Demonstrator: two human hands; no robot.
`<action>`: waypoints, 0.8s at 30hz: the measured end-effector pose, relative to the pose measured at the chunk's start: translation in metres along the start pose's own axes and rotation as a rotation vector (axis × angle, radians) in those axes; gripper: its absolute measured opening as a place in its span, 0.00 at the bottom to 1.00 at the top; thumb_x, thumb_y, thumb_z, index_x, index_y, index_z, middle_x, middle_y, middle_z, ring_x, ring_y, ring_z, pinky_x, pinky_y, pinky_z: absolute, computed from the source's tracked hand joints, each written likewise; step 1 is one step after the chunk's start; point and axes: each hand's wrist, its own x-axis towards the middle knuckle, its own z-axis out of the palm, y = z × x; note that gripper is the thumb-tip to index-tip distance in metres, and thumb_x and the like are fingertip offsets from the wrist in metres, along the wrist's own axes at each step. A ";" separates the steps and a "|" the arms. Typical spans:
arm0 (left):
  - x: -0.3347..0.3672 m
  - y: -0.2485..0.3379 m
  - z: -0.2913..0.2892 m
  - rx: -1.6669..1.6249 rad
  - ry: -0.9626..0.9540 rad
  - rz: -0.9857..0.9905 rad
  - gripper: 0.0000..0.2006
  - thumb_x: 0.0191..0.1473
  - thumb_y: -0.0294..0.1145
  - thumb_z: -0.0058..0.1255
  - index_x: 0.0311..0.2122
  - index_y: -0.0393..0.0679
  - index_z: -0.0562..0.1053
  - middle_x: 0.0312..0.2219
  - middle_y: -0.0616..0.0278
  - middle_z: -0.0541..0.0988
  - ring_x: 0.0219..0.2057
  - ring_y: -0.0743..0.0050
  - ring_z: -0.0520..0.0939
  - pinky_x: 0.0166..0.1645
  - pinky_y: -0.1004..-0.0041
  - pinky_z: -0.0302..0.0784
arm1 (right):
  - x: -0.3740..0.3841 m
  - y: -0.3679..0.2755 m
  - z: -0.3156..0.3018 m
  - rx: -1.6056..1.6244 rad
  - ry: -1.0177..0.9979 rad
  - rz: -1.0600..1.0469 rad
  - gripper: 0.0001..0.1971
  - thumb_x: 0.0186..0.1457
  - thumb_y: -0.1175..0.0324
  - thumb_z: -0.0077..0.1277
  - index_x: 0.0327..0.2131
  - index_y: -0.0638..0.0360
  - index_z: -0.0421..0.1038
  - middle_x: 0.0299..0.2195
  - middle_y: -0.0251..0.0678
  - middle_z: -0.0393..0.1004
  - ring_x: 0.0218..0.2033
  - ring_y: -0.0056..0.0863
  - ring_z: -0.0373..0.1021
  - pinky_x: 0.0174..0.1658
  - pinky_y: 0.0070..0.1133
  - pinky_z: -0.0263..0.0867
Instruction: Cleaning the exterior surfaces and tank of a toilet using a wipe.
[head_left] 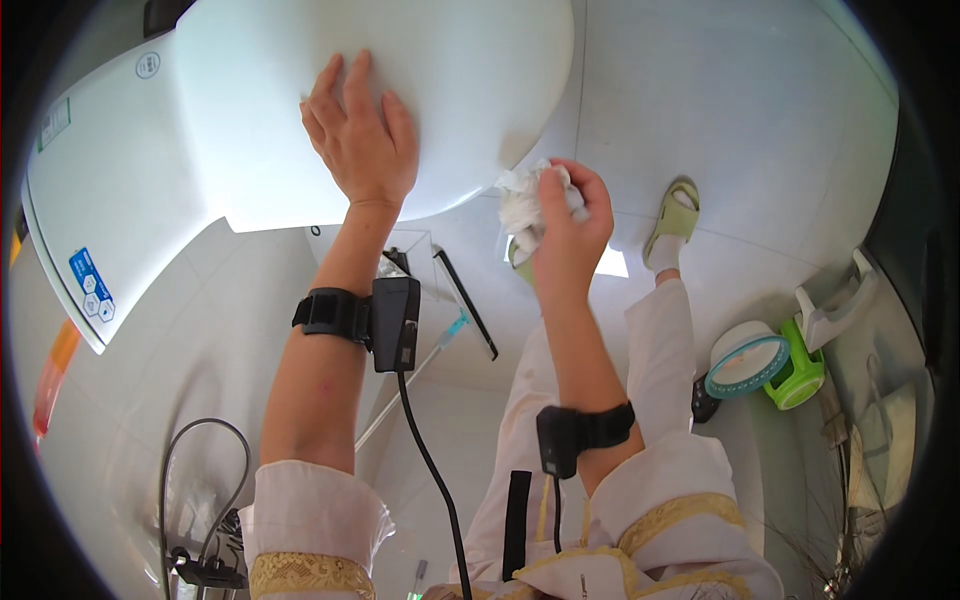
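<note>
My left hand [358,135] lies flat, fingers spread, on the closed white toilet lid [470,70]. To its right, my right hand [572,222] is closed around a crumpled white tissue [518,205], held at the lid's front right edge. Both wrists wear black straps with small devices; a black cable hangs down from the left one. My feet in green slippers [674,217] stand on the white tiled floor below.
A white toilet body with a blue sticker [92,285] runs along the left. A round teal-rimmed container [746,360] and a green item [797,375] sit on the floor at right. A long-handled brush [440,340] and black cables [205,500] lie at lower left.
</note>
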 end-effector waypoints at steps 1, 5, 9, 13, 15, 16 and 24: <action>0.001 0.003 0.001 -0.008 0.003 0.001 0.22 0.53 0.35 0.44 0.54 0.46 0.67 0.55 0.53 0.61 0.55 0.45 0.59 0.63 0.49 0.49 | -0.011 0.007 -0.002 -0.172 -0.057 -0.215 0.08 0.49 0.74 0.58 0.34 0.63 0.71 0.33 0.32 0.71 0.33 0.21 0.69 0.34 0.18 0.68; 0.001 0.006 -0.001 0.040 0.003 0.007 0.22 0.53 0.31 0.44 0.55 0.45 0.66 0.55 0.52 0.62 0.55 0.52 0.61 0.60 0.59 0.53 | -0.023 0.036 0.008 -0.755 -0.380 -0.875 0.13 0.42 0.79 0.56 0.35 0.64 0.71 0.35 0.35 0.70 0.36 0.32 0.69 0.38 0.24 0.68; 0.000 0.006 -0.004 0.057 -0.010 0.017 0.22 0.53 0.31 0.44 0.55 0.45 0.66 0.55 0.53 0.62 0.56 0.52 0.61 0.60 0.59 0.52 | 0.005 0.046 0.008 -0.866 -0.502 -1.162 0.13 0.38 0.82 0.54 0.33 0.61 0.72 0.34 0.36 0.70 0.35 0.37 0.68 0.38 0.27 0.67; 0.001 0.002 -0.004 0.055 0.003 0.022 0.22 0.53 0.31 0.44 0.55 0.45 0.66 0.55 0.53 0.63 0.55 0.53 0.61 0.60 0.59 0.52 | 0.046 0.007 0.007 -0.878 -0.114 -1.250 0.17 0.35 0.83 0.55 0.33 0.55 0.76 0.34 0.35 0.70 0.34 0.35 0.67 0.38 0.28 0.66; 0.002 0.006 -0.001 0.039 0.022 0.026 0.22 0.53 0.31 0.44 0.55 0.45 0.67 0.54 0.52 0.63 0.55 0.53 0.62 0.60 0.59 0.52 | 0.080 -0.034 0.018 -0.836 -0.091 -1.283 0.16 0.34 0.83 0.55 0.32 0.56 0.77 0.33 0.35 0.69 0.34 0.35 0.67 0.37 0.28 0.65; 0.002 0.007 0.002 0.033 0.026 0.022 0.22 0.53 0.31 0.44 0.55 0.45 0.67 0.54 0.52 0.63 0.55 0.53 0.62 0.60 0.59 0.52 | 0.099 -0.054 0.024 -0.856 -0.087 -1.298 0.16 0.33 0.83 0.55 0.31 0.56 0.77 0.33 0.36 0.68 0.34 0.35 0.67 0.37 0.27 0.65; 0.000 0.003 -0.001 0.064 0.023 0.036 0.21 0.53 0.31 0.44 0.54 0.44 0.67 0.54 0.53 0.63 0.54 0.53 0.62 0.60 0.59 0.52 | 0.041 0.011 0.005 -0.801 -0.198 -1.088 0.22 0.28 0.85 0.55 0.33 0.53 0.77 0.30 0.34 0.65 0.33 0.35 0.64 0.36 0.27 0.63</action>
